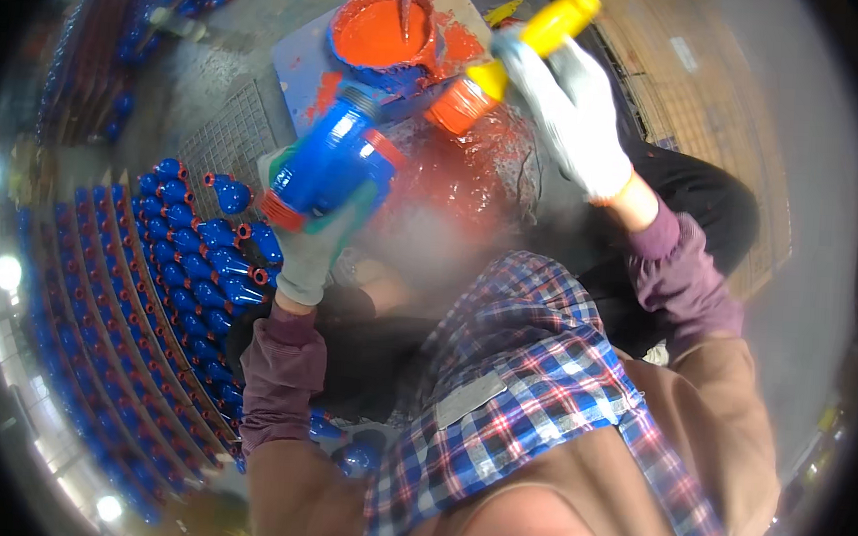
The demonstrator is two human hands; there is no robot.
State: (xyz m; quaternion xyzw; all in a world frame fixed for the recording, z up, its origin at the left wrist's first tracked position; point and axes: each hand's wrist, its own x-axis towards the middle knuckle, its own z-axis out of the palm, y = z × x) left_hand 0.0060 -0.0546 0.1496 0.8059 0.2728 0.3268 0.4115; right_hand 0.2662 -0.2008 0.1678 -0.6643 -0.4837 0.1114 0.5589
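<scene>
Left grip: the left hand (316,248), in a grey glove with green-stained fingers, is clamped round the blue cast-metal pipe fitting with orange-red painted rims (333,161), fingers wrapped under its body.
Right grip: the right hand (571,109), in a pale knitted glove, is closed round the yellow plastic handle of a paintbrush (548,27); the brush head is loaded with orange paint and sits just right of the fitting.
Where the fitting is: held up in the air, just below the round blue tub of orange-red paint (381,34), tilted with its threaded neck toward the tub.
How the fitting looks: glossy blue, bulbous, with a ridged collar at the top and a wet-looking orange band round each rim; it looks heavy and slick.
Risk, slip: the glove is already smeared, so I judge the fitting could twist or drop from the hand.
Risk, smear: the wet brush so near the blue body could mark it where no orange belongs.
Risk, spill: the tub looks brim-full, with a stick (405,3) standing in it; a knock would add to the orange mess on the board (304,67) beneath it.
Further out: left of the tub and lower, rows of finished blue fittings (187,255) lie packed together; a dropped piece could chip them.
</scene>
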